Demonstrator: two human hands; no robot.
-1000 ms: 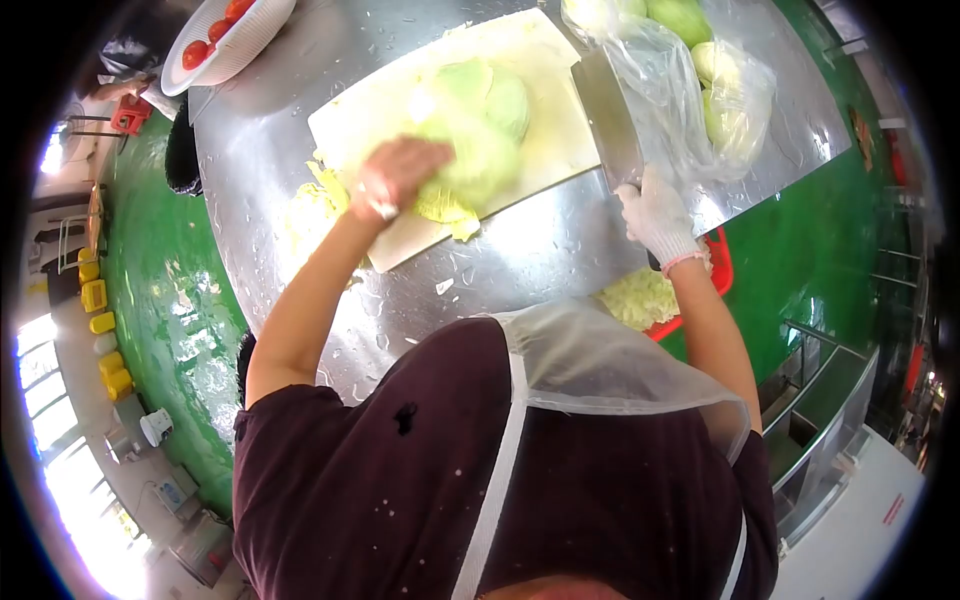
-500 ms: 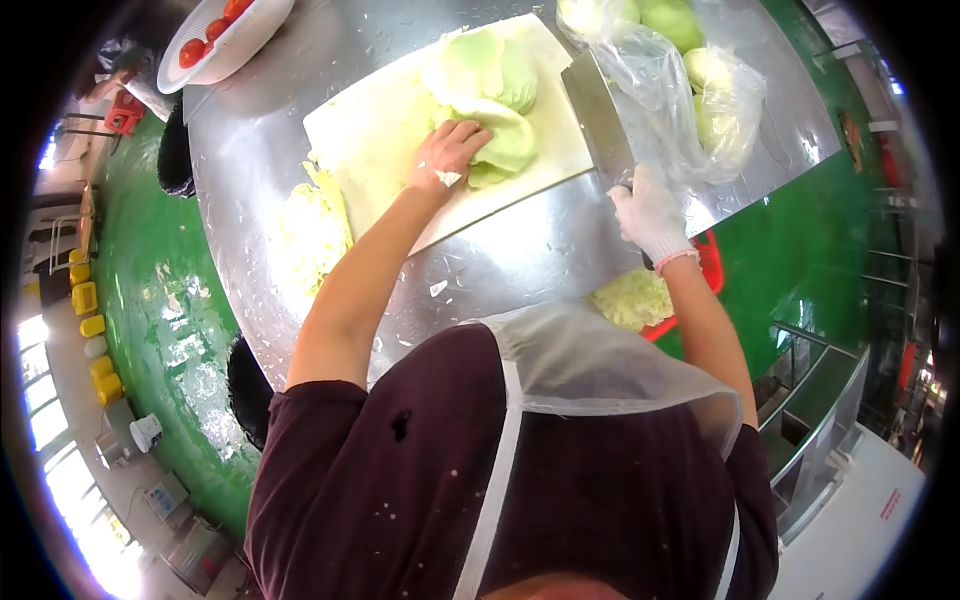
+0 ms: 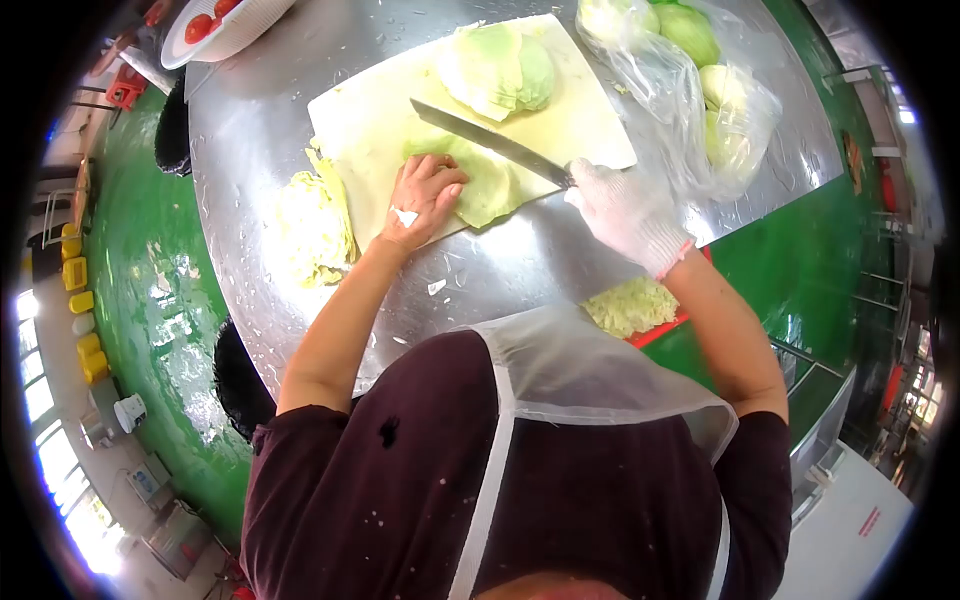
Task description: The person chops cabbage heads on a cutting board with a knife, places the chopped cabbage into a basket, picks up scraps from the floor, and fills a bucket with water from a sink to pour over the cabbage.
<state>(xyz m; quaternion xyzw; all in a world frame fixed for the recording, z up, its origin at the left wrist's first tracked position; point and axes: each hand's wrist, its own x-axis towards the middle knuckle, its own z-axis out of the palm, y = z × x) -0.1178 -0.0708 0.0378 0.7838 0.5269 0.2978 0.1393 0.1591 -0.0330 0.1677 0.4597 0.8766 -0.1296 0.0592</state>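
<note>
My left hand (image 3: 425, 198) lies bare on a flat piece of cabbage leaf (image 3: 487, 188) at the near edge of the white cutting board (image 3: 365, 110), its fingers bent and pressed together. My right hand (image 3: 622, 205), in a white glove, is closed around the handle of a large knife (image 3: 490, 140). The blade reaches left across the board, between the leaf under my left hand and a pile of pale green cabbage leaves (image 3: 497, 72) farther back.
Shredded cabbage (image 3: 312, 228) lies left of the board. A clear plastic bag (image 3: 665, 95) holding cabbages is at the back right. A white basket (image 3: 240, 25) with tomatoes stands back left. Below the table's near edge, a red crate (image 3: 660, 330) holds cabbage pieces. Part of a person's hand shows far left.
The knife has swung from upright at the board's right edge to lie across the board. My left hand has moved toward me with a leaf, apart from the pile.
</note>
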